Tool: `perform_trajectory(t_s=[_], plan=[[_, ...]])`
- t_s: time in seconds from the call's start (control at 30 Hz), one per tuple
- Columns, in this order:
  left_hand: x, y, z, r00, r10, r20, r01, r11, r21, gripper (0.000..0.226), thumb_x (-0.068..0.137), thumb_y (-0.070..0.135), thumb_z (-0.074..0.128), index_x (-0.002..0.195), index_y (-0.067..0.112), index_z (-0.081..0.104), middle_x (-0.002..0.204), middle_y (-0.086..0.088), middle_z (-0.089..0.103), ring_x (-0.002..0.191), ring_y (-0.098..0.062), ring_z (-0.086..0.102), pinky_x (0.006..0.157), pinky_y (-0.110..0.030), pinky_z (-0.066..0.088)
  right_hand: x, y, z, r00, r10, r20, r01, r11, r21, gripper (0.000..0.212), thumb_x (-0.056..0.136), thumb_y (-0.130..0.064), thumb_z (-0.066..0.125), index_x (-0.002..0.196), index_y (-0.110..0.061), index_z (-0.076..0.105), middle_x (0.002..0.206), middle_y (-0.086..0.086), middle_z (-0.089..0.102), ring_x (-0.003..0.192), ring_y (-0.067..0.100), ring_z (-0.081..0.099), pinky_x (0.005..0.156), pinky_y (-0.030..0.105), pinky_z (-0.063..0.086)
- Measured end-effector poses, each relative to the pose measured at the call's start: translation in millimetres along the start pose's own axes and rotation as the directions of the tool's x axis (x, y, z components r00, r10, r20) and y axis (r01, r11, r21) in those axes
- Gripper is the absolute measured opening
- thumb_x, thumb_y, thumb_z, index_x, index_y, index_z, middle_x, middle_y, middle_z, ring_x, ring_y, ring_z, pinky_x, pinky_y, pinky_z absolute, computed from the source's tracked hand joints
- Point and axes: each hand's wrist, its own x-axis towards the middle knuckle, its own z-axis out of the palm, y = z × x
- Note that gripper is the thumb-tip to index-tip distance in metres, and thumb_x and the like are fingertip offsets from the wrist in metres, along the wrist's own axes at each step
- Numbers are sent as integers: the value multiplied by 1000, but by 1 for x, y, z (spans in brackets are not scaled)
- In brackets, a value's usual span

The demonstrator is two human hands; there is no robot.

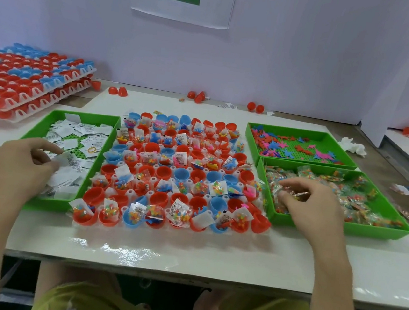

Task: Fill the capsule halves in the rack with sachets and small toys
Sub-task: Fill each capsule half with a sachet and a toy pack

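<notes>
Rack of red and blue capsule halves sits mid-frame on the worktop. It is roughly square, its rows run left to right, and every cup mouth faces up. Many cups have a sachet or toy poking out, mostly tilted.

At the left of the frame the left hand is down in the left green tray among loose sachets. Its grip is closed, thumb and fingertips pinching a white sachet.

At the right, the right hand reaches into the near right tray, fingers curled and grip closed on a clear packet of coloured bits. The far right tray behind it holds flat toy figures. Spare racks are stacked at upper left.
</notes>
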Motion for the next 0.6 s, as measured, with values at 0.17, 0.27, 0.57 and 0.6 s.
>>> perform_trajectory(t_s=[0.17, 0.27, 0.57, 0.6], plan=[[-2, -1, -1, 999, 14, -40, -13, 1000, 26, 39, 83, 13, 74, 82, 51, 65, 70, -1, 67, 66, -28, 65, 64, -50, 60, 1, 2, 1, 996, -2, -84, 12, 994, 113, 19, 83, -14, 74, 78, -32, 73, 75, -10, 71, 72, 18, 67, 76, 42, 57], [4, -13, 3, 998, 36, -54, -37, 999, -30, 17, 79, 30, 68, 84, 46, 64, 71, 1, 67, 67, -28, 66, 60, -49, 60, 2, 3, 3, 994, -6, -112, 21, 990, 137, 16, 84, -16, 73, 77, -30, 73, 75, -11, 71, 71, 16, 67, 76, 41, 57], [13, -20, 3, 989, 3, -149, -27, 988, -154, 24, 74, 70, 57, 82, 48, 60, 81, 8, 63, 77, -25, 65, 87, -51, 56, 3, 3, 3, 960, 18, -278, 74, 945, 318, 15, 83, -17, 76, 75, -28, 70, 76, -15, 70, 76, 6, 66, 76, 36, 55], [11, -17, 2, 989, 0, -147, -24, 987, -160, 23, 75, 69, 58, 81, 47, 60, 82, 9, 63, 78, -25, 65, 86, -50, 55, 2, 3, 2, 960, 16, -281, 82, 939, 334, 14, 82, -18, 77, 75, -28, 70, 75, -15, 70, 75, 5, 66, 74, 33, 55]])
